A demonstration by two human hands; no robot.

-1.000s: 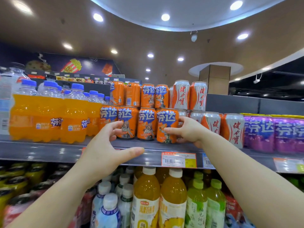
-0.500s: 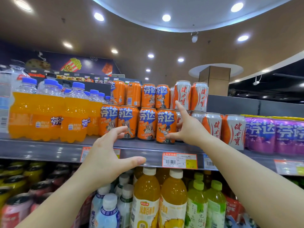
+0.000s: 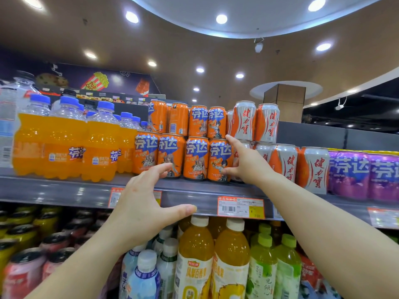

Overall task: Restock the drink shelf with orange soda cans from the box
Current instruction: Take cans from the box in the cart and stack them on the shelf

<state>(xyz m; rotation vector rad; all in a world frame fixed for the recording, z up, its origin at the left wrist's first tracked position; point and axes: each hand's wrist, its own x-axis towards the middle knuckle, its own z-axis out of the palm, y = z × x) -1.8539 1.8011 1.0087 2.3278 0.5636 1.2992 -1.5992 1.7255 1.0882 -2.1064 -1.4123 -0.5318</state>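
1. On the top tier, the shelf (image 3: 64,190) runs the whole width of the view; its front lip carries price tags, and goods fill it side to side, so open room is only above the stacks and in front of the lip.
2. Orange cans (image 3: 183,145) stand mid-shelf, stacked two high, between orange bottles (image 3: 64,145) and silver-orange cans (image 3: 282,160), which touch them.
3. Right hand (image 3: 246,162) presses straight fingers on the end can's side, forefinger up at the seam between tiers, gripping nothing — squaring the stack, I judge.
4. Left hand (image 3: 142,208) hovers before the lip, fingers spread and slack, empty.
5. Box: not in view. The next move likely calls for a turn away to fetch more cans, without nudging the stack.
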